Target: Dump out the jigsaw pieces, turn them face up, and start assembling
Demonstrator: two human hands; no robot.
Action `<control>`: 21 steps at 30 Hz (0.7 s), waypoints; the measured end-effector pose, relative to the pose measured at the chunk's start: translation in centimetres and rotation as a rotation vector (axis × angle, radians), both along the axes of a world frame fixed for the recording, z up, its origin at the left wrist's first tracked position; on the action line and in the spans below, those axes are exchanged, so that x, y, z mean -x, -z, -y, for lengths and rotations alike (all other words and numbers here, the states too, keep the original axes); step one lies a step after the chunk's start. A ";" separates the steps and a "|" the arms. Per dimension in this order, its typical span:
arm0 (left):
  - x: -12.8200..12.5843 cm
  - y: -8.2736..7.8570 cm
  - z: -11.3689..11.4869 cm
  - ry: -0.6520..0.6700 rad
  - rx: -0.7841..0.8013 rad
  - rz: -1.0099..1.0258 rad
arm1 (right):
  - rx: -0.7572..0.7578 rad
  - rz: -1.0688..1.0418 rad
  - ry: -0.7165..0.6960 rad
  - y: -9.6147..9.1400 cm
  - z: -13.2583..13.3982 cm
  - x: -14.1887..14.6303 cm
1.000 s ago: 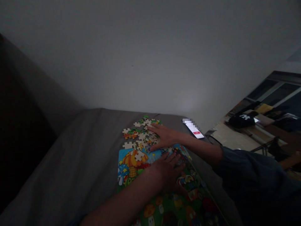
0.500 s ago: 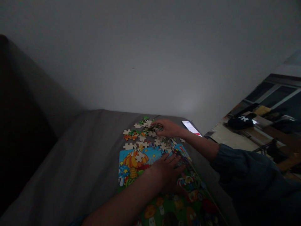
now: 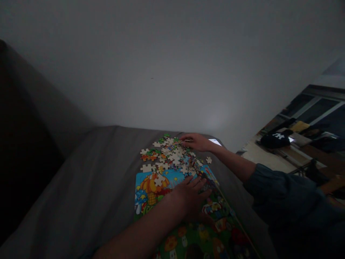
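Note:
My left hand [image 3: 190, 196] lies flat on the colourful puzzle board [image 3: 172, 174], its fingers spread toward the board's far edge. Beyond that edge is a heap of loose jigsaw pieces [image 3: 174, 157], some picture side up and others showing pale backs. At the heap's far right side, my right hand [image 3: 198, 142] has its fingers closed on a puzzle piece [image 3: 189, 140]; dim light hides whether there is more than one. A single pale piece [image 3: 157, 179] rests on the board's pumpkin picture.
Grey cloth [image 3: 107, 172] spreads under everything, up to a pale wall [image 3: 172, 72]. A lit phone [image 3: 215, 141] lies behind my right forearm, partly covered by it. Farther right are a black cap [image 3: 275, 140] and furniture.
My right hand has shifted slightly right and away from the middle of the heap, uncovering more loose pieces. The forearm now covers more of the phone. My left hand stays in place.

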State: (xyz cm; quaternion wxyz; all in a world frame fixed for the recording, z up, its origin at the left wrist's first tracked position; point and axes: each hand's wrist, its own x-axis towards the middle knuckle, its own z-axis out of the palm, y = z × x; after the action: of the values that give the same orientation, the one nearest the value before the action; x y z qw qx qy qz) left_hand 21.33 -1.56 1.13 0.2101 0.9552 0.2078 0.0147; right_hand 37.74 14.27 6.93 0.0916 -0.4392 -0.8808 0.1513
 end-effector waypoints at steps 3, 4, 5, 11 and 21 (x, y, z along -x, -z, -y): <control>0.0 0.1 0.0 0.002 -0.002 -0.010 | 0.022 0.065 -0.015 -0.2 0.4 -0.6; 0.0 0.0 0.0 0.002 -0.002 -0.022 | 0.025 0.087 -0.017 -0.4 0.6 -1.0; 0.0 -0.1 0.1 0.000 -0.001 -0.033 | 0.027 0.107 -0.017 -0.6 0.9 -1.3; 0.1 -0.8 0.2 -0.012 0.008 -0.049 | 0.048 0.199 0.014 0.4 3.4 -3.0; 0.1 -0.2 0.3 -0.014 -0.028 -0.003 | 0.044 0.176 0.042 4.4 3.0 -1.9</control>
State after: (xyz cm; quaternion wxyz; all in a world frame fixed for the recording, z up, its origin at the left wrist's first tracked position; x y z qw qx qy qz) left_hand 21.18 -1.84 1.29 0.1964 0.9566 0.2146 0.0174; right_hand 39.66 11.24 2.56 0.0075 -0.4710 -0.8725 0.1298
